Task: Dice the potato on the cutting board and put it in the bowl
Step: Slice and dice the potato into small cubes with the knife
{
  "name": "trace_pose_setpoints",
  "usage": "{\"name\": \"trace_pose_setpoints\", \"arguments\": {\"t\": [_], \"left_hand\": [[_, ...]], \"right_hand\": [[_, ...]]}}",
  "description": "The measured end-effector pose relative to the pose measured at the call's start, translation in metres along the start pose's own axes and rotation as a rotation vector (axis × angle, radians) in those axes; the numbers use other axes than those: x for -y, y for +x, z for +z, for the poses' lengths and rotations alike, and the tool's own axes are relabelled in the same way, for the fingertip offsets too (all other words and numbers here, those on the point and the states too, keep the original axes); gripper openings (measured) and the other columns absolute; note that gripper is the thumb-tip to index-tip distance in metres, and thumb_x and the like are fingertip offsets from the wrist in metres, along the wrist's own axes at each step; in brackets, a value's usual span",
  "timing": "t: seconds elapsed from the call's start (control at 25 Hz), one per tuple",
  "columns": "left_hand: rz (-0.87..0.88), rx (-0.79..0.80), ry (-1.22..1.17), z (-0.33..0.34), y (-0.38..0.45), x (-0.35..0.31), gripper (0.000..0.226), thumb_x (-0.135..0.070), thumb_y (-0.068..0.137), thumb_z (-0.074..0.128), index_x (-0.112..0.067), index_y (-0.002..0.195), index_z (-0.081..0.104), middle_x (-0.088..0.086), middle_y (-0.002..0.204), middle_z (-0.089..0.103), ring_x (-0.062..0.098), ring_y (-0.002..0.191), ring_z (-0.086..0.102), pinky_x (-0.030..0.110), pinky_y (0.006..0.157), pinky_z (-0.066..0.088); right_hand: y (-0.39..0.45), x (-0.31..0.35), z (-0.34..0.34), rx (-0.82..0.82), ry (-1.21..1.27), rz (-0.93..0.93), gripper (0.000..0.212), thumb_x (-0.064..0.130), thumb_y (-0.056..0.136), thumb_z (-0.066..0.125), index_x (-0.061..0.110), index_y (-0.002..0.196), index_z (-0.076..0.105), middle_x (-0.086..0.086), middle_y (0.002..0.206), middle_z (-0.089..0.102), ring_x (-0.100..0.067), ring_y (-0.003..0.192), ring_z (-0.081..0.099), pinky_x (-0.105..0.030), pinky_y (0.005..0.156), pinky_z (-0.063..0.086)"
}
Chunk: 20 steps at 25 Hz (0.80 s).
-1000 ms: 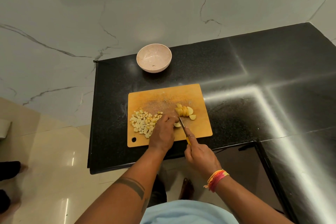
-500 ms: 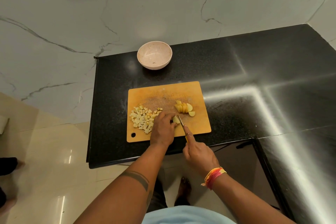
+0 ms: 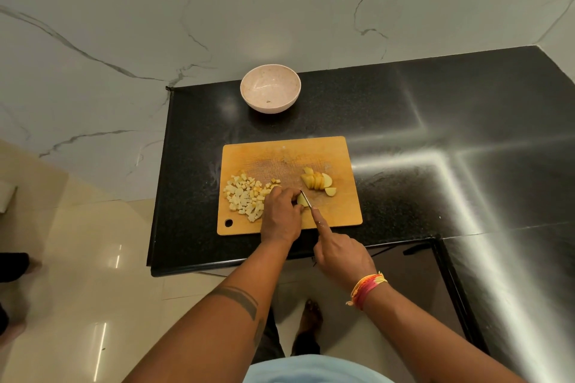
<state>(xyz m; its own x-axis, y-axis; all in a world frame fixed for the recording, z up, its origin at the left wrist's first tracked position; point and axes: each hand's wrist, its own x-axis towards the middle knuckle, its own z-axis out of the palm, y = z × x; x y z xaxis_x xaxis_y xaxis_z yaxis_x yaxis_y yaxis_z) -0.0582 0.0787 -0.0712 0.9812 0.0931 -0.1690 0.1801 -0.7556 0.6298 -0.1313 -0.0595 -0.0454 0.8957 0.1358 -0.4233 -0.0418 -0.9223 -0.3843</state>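
on the rectangular orange-tan wooden cutting board (image 3: 289, 152), the left hand (image 3: 281, 214) curls its fingers over a pale yellow potato slice (image 3: 301, 200), which lies just ahead of both hands. the right hand (image 3: 340, 255) grips a thin steel knife (image 3: 306, 198), forefinger along the spine, blade running away from the body against the slice's right side. diced cubes (image 3: 245, 197) lie left, uncut slices (image 3: 319, 182) right, and the round pinkish bowl (image 3: 270, 88) sits well beyond.

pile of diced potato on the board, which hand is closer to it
Left. The left hand rests right beside the pile of diced potato, its fingers holding a potato piece. The right hand grips the knife farther off, toward the board's near edge.
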Motion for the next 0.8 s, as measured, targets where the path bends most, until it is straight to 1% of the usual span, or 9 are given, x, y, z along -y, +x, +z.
{"name": "trace_pose_setpoints", "arguments": {"t": [0.12, 0.2, 0.28, 0.4, 0.68, 0.8], "left_hand": [[-0.018, -0.018, 0.012, 0.0029, -0.0026, -0.0011, 0.033, -0.018, 0.095, 0.067, -0.023, 0.128, 0.065, -0.003, 0.117, 0.055, 0.018, 0.117, 0.048, 0.033, 0.097, 0.048], [-0.041, -0.03, 0.002, 0.0042, -0.0041, -0.0021, 0.034, -0.022, 0.095, 0.067, -0.024, 0.129, 0.064, -0.003, 0.117, 0.055, 0.018, 0.116, 0.048, 0.035, 0.097, 0.049], [-0.04, -0.034, -0.003, 0.0043, -0.0047, -0.0033, 0.033, -0.026, 0.095, 0.067, -0.025, 0.129, 0.065, -0.003, 0.116, 0.054, 0.018, 0.114, 0.048, 0.034, 0.095, 0.049], [-0.018, -0.03, 0.021, 0.0048, -0.0035, -0.0019, 0.033, -0.026, 0.096, 0.066, -0.024, 0.129, 0.064, -0.003, 0.116, 0.053, 0.018, 0.115, 0.048, 0.032, 0.095, 0.048], [0.006, 0.001, 0.089, 0.0043, 0.0004, -0.0031, 0.037, -0.024, 0.1, 0.061, -0.023, 0.137, 0.062, 0.0, 0.119, 0.051, 0.02, 0.117, 0.045, 0.035, 0.098, 0.048], [0.001, -0.017, 0.067, 0.0048, 0.0001, -0.0018, 0.035, -0.023, 0.099, 0.061, -0.023, 0.134, 0.064, -0.002, 0.118, 0.052, 0.018, 0.117, 0.045, 0.034, 0.097, 0.047]], "right_hand": [[-0.0018, -0.0013, -0.0002, -0.002, 0.019, 0.003, 0.077, 0.028, 0.102, 0.037, 0.039, 0.16, -0.014, -0.005, 0.079, 0.064, -0.024, 0.061, 0.058, -0.038, 0.056, 0.042], [-0.0032, 0.0, 0.0002, -0.004, 0.03, 0.002, 0.077, 0.028, 0.103, 0.037, 0.039, 0.159, -0.014, -0.004, 0.076, 0.063, -0.023, 0.06, 0.057, -0.037, 0.056, 0.041], [-0.0045, 0.0012, 0.0012, -0.009, 0.039, 0.007, 0.077, 0.028, 0.103, 0.036, 0.039, 0.159, -0.015, -0.003, 0.075, 0.062, -0.022, 0.059, 0.056, -0.037, 0.056, 0.04], [-0.005, 0.0036, 0.002, -0.017, 0.044, 0.017, 0.075, 0.029, 0.103, 0.036, 0.038, 0.16, -0.013, -0.003, 0.078, 0.062, -0.022, 0.06, 0.054, -0.037, 0.058, 0.039], [-0.0002, 0.0041, -0.0014, -0.031, 0.029, 0.023, 0.076, 0.028, 0.103, 0.036, 0.035, 0.16, -0.013, -0.002, 0.076, 0.058, -0.022, 0.059, 0.052, -0.037, 0.058, 0.04], [0.0027, 0.0068, 0.0023, -0.03, 0.013, 0.003, 0.077, 0.029, 0.103, 0.036, 0.035, 0.16, -0.015, -0.003, 0.079, 0.059, -0.024, 0.062, 0.055, -0.038, 0.059, 0.042]]}}
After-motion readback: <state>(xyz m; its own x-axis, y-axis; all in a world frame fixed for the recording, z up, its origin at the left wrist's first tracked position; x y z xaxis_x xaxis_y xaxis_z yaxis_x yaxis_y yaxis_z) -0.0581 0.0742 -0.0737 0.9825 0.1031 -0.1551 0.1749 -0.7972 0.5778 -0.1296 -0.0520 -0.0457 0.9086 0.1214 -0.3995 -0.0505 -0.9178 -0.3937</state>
